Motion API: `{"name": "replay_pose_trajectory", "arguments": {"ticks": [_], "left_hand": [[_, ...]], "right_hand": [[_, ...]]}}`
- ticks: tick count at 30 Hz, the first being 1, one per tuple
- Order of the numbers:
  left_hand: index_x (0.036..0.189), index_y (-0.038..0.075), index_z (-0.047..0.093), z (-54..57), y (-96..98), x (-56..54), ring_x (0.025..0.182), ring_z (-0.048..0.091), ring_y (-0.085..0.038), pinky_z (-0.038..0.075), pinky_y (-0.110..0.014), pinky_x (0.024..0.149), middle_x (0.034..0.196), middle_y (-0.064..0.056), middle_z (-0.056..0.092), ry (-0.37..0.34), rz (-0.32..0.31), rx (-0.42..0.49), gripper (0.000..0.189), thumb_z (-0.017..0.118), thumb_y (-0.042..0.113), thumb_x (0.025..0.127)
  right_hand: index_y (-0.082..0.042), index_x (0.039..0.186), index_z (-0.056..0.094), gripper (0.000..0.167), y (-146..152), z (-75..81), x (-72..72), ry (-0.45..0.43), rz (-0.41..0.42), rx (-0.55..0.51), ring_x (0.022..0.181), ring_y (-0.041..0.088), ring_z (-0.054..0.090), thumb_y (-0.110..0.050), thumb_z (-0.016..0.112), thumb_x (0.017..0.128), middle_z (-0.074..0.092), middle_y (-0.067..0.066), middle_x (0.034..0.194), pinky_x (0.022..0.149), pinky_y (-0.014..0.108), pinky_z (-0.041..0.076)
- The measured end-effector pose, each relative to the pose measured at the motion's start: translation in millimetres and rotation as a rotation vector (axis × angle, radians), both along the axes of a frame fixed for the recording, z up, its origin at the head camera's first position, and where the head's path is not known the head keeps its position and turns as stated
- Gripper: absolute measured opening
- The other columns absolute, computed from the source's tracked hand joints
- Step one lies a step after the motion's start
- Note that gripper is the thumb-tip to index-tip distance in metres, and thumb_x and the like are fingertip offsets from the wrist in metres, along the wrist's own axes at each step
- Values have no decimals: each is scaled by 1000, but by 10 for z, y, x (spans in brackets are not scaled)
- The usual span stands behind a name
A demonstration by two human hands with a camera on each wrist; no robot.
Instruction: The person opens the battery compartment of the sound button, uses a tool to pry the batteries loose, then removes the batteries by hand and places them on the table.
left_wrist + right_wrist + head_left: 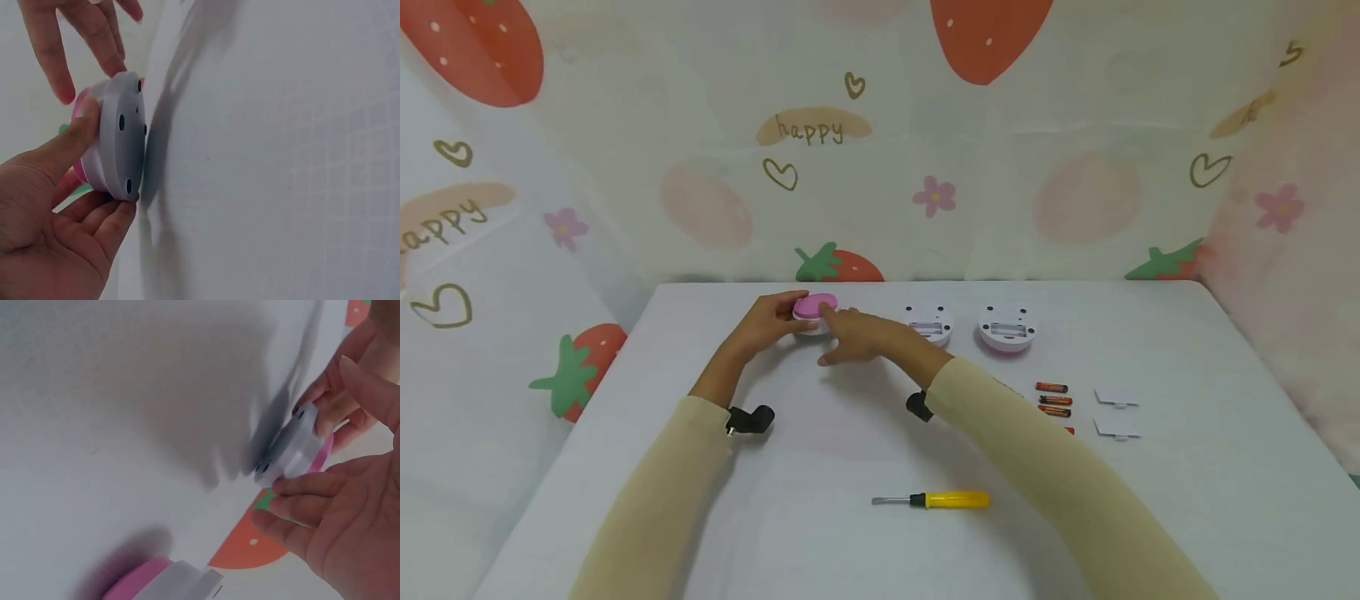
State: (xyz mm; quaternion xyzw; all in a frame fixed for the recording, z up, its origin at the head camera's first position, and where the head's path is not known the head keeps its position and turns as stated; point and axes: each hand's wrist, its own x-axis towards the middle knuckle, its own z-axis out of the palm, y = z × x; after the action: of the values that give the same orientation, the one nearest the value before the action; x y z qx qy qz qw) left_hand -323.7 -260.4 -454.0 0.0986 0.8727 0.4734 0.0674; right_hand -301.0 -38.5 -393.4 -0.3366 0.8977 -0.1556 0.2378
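Observation:
At the table's far side, my left hand [766, 323] grips a round pink-and-white push-button device [815, 307], thumb on one side and fingers on the other. Its pink top faces up. In the left wrist view its white base [128, 144], dotted with dark round spots, tilts over the tabletop. My right hand [861, 335] is beside it, fingers extended and the fingertips at the device's edge. From the right wrist camera, the right palm [365, 515] shows with nothing in it. Two similar devices lie upside down to the right, the nearer one [929, 327] partly behind the right wrist.
The other upturned device [1007, 330] shows a bare battery slot. Several red-and-black batteries [1054, 400] lie in a column, partly behind the right sleeve. Two white battery covers [1117, 427] rest beside them. A yellow-handled screwdriver [955, 500] lies near the front.

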Motion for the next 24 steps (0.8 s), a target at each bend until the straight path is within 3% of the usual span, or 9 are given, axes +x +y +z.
{"name": "replay_pose_trajectory", "arguments": {"ticks": [4,11,16,22,24], "left_hand": [[152,4,46,43,-66,40,135,53,-31,44,-45,112,148,-19,52,-44,23,37,69,77,24,93],[149,10,52,199,-23,145,134,53,-30,43,-49,112,143,-17,58,-75,37,101,66,77,32,92],[147,9,55,354,99,243,129,58,-30,46,-47,110,137,-18,62,-77,56,117,64,77,33,92],[142,2,57,567,320,363,119,63,-31,53,-42,102,133,-21,64,-99,32,178,55,73,27,96],[142,1,57,630,380,409,117,63,-32,54,-40,100,132,-23,63,-107,8,184,53,70,27,98]], "right_hand": [[-4,163,7,94,-23,28,15,62,16,-24,152,31,25,-39,66,99,29,18,164,124,43,22],[-13,163,22,76,70,5,-6,242,-48,-97,144,29,41,-31,63,102,41,13,158,119,43,35],[-16,159,35,66,244,68,35,335,-57,-198,123,23,60,-28,65,101,60,8,143,101,38,51],[-16,150,51,57,459,170,56,400,-92,-314,100,22,64,-28,70,97,71,5,117,87,33,54],[-13,148,53,56,534,204,67,394,-96,-355,99,22,65,-25,72,97,72,6,115,86,33,54]]}}
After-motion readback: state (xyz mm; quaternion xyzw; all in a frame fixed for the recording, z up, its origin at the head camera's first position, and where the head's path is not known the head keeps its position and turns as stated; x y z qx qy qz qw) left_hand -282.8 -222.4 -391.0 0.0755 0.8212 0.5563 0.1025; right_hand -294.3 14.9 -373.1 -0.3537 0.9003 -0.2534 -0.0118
